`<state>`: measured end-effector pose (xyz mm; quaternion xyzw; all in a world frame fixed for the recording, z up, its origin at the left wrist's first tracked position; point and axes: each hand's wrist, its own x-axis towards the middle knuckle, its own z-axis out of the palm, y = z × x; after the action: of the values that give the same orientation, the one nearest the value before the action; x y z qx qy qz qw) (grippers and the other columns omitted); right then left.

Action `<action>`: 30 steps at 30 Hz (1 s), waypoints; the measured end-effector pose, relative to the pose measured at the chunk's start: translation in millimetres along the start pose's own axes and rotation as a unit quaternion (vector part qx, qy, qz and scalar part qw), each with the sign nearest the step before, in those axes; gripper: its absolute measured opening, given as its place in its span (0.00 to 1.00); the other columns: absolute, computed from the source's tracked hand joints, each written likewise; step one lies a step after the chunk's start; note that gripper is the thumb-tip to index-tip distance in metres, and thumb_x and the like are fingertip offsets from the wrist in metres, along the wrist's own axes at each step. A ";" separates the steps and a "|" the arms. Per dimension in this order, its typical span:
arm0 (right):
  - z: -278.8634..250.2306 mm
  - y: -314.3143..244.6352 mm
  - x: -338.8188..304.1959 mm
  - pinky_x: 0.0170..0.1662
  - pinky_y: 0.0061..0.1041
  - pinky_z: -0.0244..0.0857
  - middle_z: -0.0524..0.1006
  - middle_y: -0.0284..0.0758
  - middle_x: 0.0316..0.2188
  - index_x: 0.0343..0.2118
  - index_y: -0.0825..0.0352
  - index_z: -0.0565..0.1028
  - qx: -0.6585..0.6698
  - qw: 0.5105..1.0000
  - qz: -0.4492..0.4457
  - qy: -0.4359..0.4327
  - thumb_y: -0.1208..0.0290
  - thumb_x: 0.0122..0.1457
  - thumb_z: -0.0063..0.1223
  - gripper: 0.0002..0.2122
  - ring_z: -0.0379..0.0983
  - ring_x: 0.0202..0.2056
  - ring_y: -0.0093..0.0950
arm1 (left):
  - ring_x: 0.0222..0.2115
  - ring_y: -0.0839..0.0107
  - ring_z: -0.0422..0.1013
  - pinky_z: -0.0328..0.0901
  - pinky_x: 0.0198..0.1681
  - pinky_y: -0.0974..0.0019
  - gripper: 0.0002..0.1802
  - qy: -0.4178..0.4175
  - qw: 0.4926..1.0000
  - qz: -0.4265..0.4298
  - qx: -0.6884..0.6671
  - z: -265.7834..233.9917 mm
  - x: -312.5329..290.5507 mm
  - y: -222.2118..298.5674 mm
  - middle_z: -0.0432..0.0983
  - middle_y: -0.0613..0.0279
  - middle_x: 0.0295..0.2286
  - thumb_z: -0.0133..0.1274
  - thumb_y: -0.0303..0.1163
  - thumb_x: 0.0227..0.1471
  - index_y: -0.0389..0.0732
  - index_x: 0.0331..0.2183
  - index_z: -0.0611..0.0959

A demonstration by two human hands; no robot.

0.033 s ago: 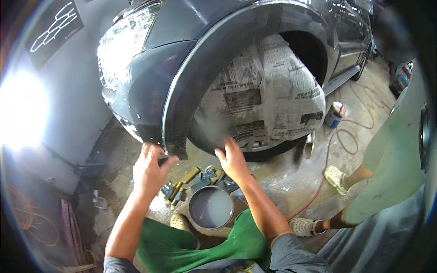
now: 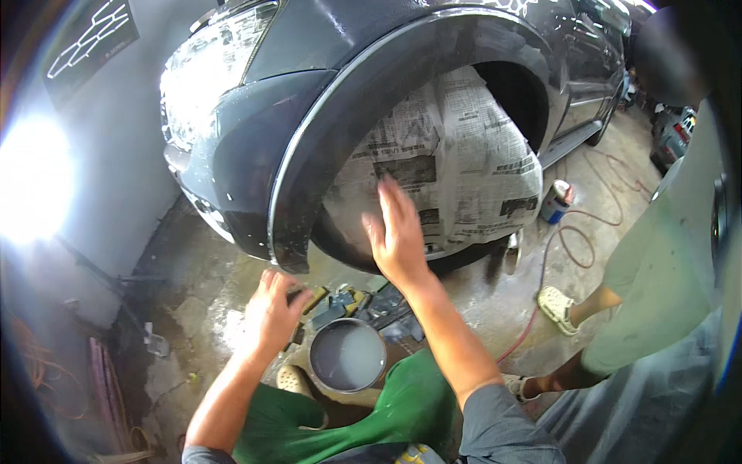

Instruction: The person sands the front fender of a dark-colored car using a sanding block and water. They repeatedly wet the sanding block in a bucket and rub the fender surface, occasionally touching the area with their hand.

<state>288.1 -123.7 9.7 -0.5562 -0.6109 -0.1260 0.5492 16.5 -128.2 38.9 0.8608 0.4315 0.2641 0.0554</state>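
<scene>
Just below the lower front corner of a dark car's wheel-arch trim point(image 2: 292, 232), my left hand point(image 2: 272, 313) is curled round a small dark block point(image 2: 294, 295), mostly hidden by the fingers. My right hand point(image 2: 398, 240) is raised before the newspaper point(image 2: 479, 155) that covers the front wheel. Its fingers are stretched out and nothing shows in them; whether it touches the paper I cannot tell. Between my knees stands a round bucket point(image 2: 315, 357) of cloudy water point(image 2: 352, 359). Several grey and yellow sanding blocks point(image 2: 332, 309) lie on the wet floor beyond it.
At right stands another person in pale green trousers point(image 2: 653, 271) and light clogs point(image 2: 558, 309). A red hose point(image 2: 541, 294) winds over the floor near a blue can point(image 2: 555, 203). A bright lamp point(image 2: 35, 182) glares at left, its stand point(image 2: 100, 271) near the wall.
My right hand has risen in front of the newspaper. My left hand has dropped away from the bumper corner, still with the dark block. The view has shifted slightly.
</scene>
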 end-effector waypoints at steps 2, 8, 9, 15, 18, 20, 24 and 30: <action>-29.2 -13.9 79.8 0.69 0.47 0.50 0.58 0.55 0.69 0.68 0.73 0.58 -0.078 0.989 -0.122 0.037 0.61 0.66 0.56 0.33 0.55 0.68 0.53 | 0.42 0.46 0.74 0.70 0.44 0.50 0.18 -0.085 0.994 -0.059 -0.045 26.5 -31.5 13.5 0.75 0.49 0.38 0.64 0.37 0.53 0.38 0.41 0.80; -77.1 50.2 225.7 0.75 0.45 0.30 0.41 0.53 0.74 0.72 0.73 0.46 -0.226 0.963 -0.123 0.085 0.41 0.72 0.33 0.40 0.35 0.76 0.45 | 0.43 0.47 0.77 0.72 0.45 0.49 0.19 -0.220 0.963 -0.014 -0.155 90.7 -71.0 55.7 0.77 0.50 0.42 0.57 0.36 0.58 0.42 0.50 0.79; -77.7 57.6 235.8 0.75 0.46 0.29 0.41 0.53 0.74 0.73 0.72 0.43 -0.241 0.958 -0.123 0.096 0.41 0.72 0.32 0.40 0.34 0.75 0.46 | 0.43 0.47 0.77 0.72 0.46 0.50 0.19 -0.241 0.957 -0.016 -0.160 97.2 -73.7 55.6 0.78 0.50 0.43 0.57 0.36 0.58 0.42 0.50 0.79; -26.9 38.7 220.2 0.75 0.49 0.29 0.39 0.55 0.74 0.73 0.72 0.38 -0.243 0.950 -0.140 0.135 0.44 0.73 0.30 0.39 0.33 0.75 0.50 | 0.44 0.43 0.77 0.72 0.45 0.47 0.19 -0.241 0.942 -0.094 -0.214 152.2 -87.1 8.0 0.79 0.45 0.45 0.55 0.39 0.60 0.40 0.49 0.79; -16.3 25.9 208.7 0.75 0.50 0.32 0.39 0.54 0.74 0.73 0.71 0.38 -0.260 0.940 -0.172 0.135 0.45 0.73 0.30 0.39 0.34 0.75 0.51 | 0.44 0.44 0.77 0.72 0.45 0.47 0.18 -0.225 0.941 -0.098 -0.234 176.2 -82.3 -8.8 0.79 0.46 0.45 0.55 0.39 0.61 0.40 0.49 0.79; -12.6 17.8 200.2 0.74 0.51 0.33 0.42 0.53 0.74 0.73 0.71 0.41 -0.269 0.936 -0.187 0.131 0.51 0.73 0.37 0.37 0.36 0.74 0.52 | 0.43 0.43 0.77 0.72 0.45 0.48 0.18 -0.224 0.934 -0.089 -0.263 179.3 -73.0 -13.1 0.79 0.46 0.44 0.56 0.38 0.60 0.40 0.49 0.79; 13.1 -4.8 179.5 0.74 0.52 0.33 0.44 0.51 0.74 0.73 0.70 0.44 -0.269 0.937 -0.200 0.102 0.54 0.71 0.42 0.36 0.37 0.75 0.51 | 0.43 0.42 0.77 0.71 0.46 0.49 0.16 -0.190 0.923 -0.069 -0.328 197.4 -67.6 -38.0 0.80 0.42 0.42 0.57 0.34 0.60 0.39 0.48 0.79; 23.3 -34.1 140.4 0.74 0.51 0.29 0.42 0.52 0.74 0.73 0.70 0.44 -0.301 0.934 -0.190 0.021 0.56 0.70 0.45 0.37 0.35 0.75 0.51 | 0.45 0.45 0.77 0.68 0.51 0.53 0.14 -0.194 0.874 -0.122 -0.429 225.3 -54.7 -68.1 0.81 0.39 0.41 0.52 0.33 0.64 0.31 0.45 0.80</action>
<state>278.9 -41.8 130.6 -0.5663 -0.6269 -0.4175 0.3348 54.4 -98.3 -197.9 0.7269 0.3581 0.2423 0.5336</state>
